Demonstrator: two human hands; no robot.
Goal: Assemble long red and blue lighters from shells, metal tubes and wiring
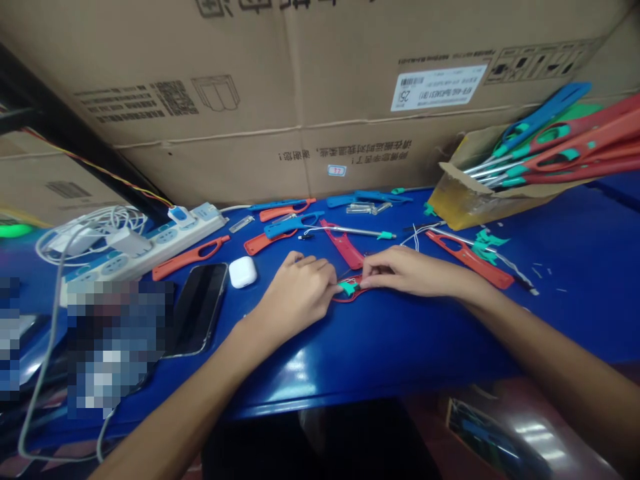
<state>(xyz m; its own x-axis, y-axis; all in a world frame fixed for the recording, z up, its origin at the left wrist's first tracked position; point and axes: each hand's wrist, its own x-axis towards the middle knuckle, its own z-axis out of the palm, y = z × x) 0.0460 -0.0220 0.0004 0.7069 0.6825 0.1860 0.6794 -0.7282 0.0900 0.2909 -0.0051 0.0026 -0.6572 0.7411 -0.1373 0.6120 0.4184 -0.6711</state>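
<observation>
Both my hands meet at the middle of the blue table (380, 340). My left hand (299, 293) is closed, its fingers pinching a small teal trigger piece (349, 288). My right hand (406, 270) is closed too, fingertips pressed on a red plastic handle shell (350, 295) that lies flat under the teal piece. Just behind the hands lies another red handle half (345, 248) and a metal-tubed lighter part (357, 232).
Red and blue handle shells (287, 223) lie scattered behind. A cardboard box (463, 193) at right holds several assembled long lighters. A phone (196, 308), white earbud case (243, 272) and power strip (150, 247) sit at left. Large cartons (300, 100) wall the back.
</observation>
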